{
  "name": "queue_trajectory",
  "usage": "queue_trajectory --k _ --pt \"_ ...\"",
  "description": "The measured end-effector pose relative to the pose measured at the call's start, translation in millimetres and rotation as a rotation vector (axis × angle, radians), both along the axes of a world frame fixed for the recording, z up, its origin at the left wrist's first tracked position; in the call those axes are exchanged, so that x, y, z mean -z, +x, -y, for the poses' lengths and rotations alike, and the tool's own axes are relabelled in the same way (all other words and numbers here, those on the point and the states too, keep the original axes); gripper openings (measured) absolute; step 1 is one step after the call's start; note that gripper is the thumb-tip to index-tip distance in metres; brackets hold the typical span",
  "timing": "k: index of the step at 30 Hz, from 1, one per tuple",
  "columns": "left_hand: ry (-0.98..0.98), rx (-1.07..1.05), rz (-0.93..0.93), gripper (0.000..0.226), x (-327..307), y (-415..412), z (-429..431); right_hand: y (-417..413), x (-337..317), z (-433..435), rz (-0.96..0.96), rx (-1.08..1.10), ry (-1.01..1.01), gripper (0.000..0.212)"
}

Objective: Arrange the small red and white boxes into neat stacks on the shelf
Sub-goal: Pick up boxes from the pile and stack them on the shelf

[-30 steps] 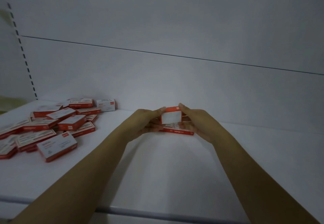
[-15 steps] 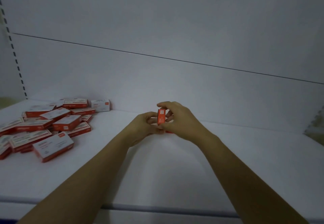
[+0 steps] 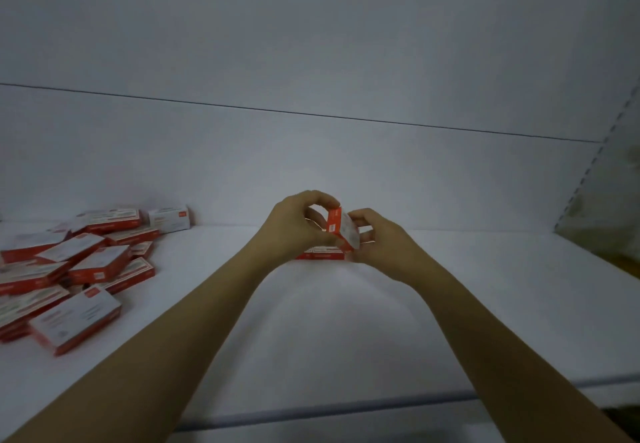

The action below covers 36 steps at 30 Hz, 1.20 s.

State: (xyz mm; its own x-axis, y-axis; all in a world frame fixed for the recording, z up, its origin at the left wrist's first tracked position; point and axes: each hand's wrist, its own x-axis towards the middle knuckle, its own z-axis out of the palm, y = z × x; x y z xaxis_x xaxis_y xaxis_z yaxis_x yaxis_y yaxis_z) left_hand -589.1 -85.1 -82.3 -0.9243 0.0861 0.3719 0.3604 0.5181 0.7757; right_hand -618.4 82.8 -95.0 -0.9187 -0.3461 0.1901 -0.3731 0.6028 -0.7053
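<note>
Above the white shelf board (image 3: 346,321), the left hand (image 3: 298,226) and right hand (image 3: 386,246) are together pinching a tilted small red-and-white cardboard box (image 3: 341,229); it is looking light and stiff, best held by its edges.

Loose pile of boxes (image 3: 76,269) at the shelf's (image 3: 346,338) left end, tilted box (image 3: 341,229) mid-shelf held between left grip (image 3: 294,227) and right grip (image 3: 384,245), over a flat box (image 3: 323,254) lying on the shelf, back panel (image 3: 311,165) behind, slotted upright (image 3: 588,172) far right.
</note>
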Motion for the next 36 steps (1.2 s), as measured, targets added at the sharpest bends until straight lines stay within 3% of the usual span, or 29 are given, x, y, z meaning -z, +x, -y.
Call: queue_trajectory --k 7,12,16,21,25,31,36 --pt "-0.151 0.019 -0.109 0.051 4.2 -14.6 -44.3 -3.8 9.7 -40.0 -0.028 0.084 -0.107 0.053" --pt "-0.259 -0.072 -0.315 0.044 14.7 -28.2 -79.6 -17.8 10.0 -81.9 -0.394 0.199 -0.104 0.035" --pt "-0.316 -0.101 -0.621 0.039 25.3 -41.7 -120.4 -41.0 13.8 -115.7 -0.737 0.171 0.008 0.044" --pt "-0.359 -0.229 -0.761 0.049 37.2 -73.1 -162.1 -68.8 8.7 -164.3 -0.896 0.055 0.021 0.048" --pt "-0.385 -0.325 -0.664 0.050 40.0 -86.0 -190.4 -92.0 3.6 -198.2 -0.709 -0.026 0.041 0.043" --pt "-0.237 -0.330 -0.157 0.051 41.8 -96.0 -212.4 -118.9 18.0 -220.2 -0.355 -0.128 0.018 0.048" --pt "-0.224 -0.316 0.057 0.042 55.7 -110.4 -212.7 -134.5 39.7 -217.9 -0.175 -0.157 0.093 0.036"
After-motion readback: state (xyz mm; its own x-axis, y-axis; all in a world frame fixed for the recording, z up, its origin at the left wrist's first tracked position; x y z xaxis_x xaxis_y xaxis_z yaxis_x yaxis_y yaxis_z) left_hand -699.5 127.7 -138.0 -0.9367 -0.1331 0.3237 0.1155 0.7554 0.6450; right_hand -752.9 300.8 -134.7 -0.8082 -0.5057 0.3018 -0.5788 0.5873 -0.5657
